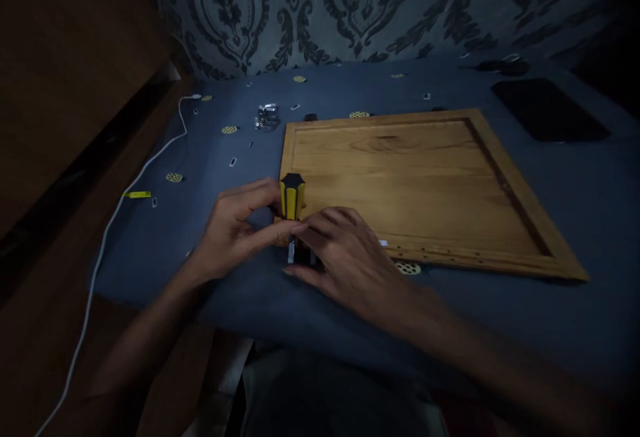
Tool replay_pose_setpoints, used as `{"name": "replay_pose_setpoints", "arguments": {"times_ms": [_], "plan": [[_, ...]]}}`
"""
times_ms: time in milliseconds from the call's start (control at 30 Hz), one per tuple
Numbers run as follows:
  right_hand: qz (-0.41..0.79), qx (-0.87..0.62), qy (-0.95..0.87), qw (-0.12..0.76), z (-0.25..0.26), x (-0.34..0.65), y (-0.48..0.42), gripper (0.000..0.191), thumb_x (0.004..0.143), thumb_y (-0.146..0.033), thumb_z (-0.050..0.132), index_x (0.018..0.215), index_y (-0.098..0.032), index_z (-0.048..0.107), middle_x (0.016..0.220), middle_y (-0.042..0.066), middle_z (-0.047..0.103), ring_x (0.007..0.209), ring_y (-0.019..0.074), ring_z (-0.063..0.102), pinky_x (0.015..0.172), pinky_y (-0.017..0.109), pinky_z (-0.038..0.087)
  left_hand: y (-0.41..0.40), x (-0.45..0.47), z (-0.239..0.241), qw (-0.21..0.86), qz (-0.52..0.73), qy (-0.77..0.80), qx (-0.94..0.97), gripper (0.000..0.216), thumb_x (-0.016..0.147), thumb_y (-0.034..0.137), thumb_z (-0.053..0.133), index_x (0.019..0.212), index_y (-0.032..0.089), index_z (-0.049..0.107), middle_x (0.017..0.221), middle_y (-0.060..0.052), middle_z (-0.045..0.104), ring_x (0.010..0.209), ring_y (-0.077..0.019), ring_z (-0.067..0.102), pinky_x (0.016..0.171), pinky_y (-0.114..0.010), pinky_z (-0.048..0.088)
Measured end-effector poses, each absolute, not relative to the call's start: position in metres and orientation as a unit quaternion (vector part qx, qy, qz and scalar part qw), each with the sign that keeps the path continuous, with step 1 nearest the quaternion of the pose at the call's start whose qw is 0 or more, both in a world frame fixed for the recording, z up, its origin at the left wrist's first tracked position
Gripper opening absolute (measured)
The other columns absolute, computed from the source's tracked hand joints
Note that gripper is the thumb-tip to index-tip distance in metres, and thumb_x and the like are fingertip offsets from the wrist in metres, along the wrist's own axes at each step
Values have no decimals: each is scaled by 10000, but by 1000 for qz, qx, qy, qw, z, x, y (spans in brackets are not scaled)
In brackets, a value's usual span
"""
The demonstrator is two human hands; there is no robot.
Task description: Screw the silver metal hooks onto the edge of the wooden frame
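Observation:
A screwdriver (293, 198) with a yellow and black handle stands upright at the near left corner of a framed wooden panel (400, 177). My left hand (235, 227) is closed around the lower part of its handle, thumb and fingers on either side. My right hand (345, 250) grips a shiny metal piece (291, 251) just below the screwdriver, at the panel's near edge. It looks like a hinge, but my fingers cover most of it. The screwdriver's tip is hidden.
Several metal fittings (267, 117) lie on the blue patterned cloth (225, 190) beyond my left hand. A white cable (145, 160) with a yellow tag (137, 195) runs down the left side. A dark flat slab (550, 110) lies at the far right, near a patterned backdrop (345, 10).

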State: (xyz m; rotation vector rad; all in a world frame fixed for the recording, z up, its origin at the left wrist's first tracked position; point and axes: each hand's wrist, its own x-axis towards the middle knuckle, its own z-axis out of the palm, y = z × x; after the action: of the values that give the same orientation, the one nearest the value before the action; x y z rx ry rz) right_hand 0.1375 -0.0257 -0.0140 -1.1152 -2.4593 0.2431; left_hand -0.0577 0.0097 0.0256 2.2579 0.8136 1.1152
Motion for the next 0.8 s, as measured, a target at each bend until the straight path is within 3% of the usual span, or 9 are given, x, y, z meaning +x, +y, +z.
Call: {"name": "replay_pose_setpoints", "arguments": {"times_ms": [167, 333, 633, 800], "plan": [[108, -411, -883, 199, -15, 138, -25, 414, 859, -417, 822, 1119, -105, 740, 1117, 149, 749, 1062, 329, 641, 929, 495, 502, 6, -59, 17, 261, 455, 332, 784, 186, 885, 354, 806, 999, 209, 781, 898, -33, 761, 821, -168, 707, 753, -284, 570], [106, -409, -882, 207, -16, 138, -25, 400, 867, -423, 813, 1099, -105, 742, 1055, 125, 749, 1035, 322, 643, 929, 491, 503, 4, -61, 14, 263, 446, 337, 786, 183, 888, 327, 805, 1036, 222, 779, 955, -31, 780, 886, -176, 725, 811, -296, 581], [104, -405, -884, 211, -17, 139, -25, 375, 879, -413, 805, 1104, -122, 730, 1042, 109, 743, 1019, 310, 647, 916, 482, 504, 3, -69, 13, 268, 449, 331, 786, 222, 898, 186, 780, 1107, 262, 771, 994, -2, 775, 927, -152, 718, 852, -269, 563], [106, -404, -884, 210, -17, 139, -25, 369, 885, -415, 800, 1104, -128, 725, 1057, 112, 746, 1023, 310, 649, 922, 475, 499, 3, -68, 14, 269, 443, 331, 788, 209, 906, 205, 775, 1110, 248, 766, 997, -12, 779, 937, -159, 724, 861, -274, 574]]}}
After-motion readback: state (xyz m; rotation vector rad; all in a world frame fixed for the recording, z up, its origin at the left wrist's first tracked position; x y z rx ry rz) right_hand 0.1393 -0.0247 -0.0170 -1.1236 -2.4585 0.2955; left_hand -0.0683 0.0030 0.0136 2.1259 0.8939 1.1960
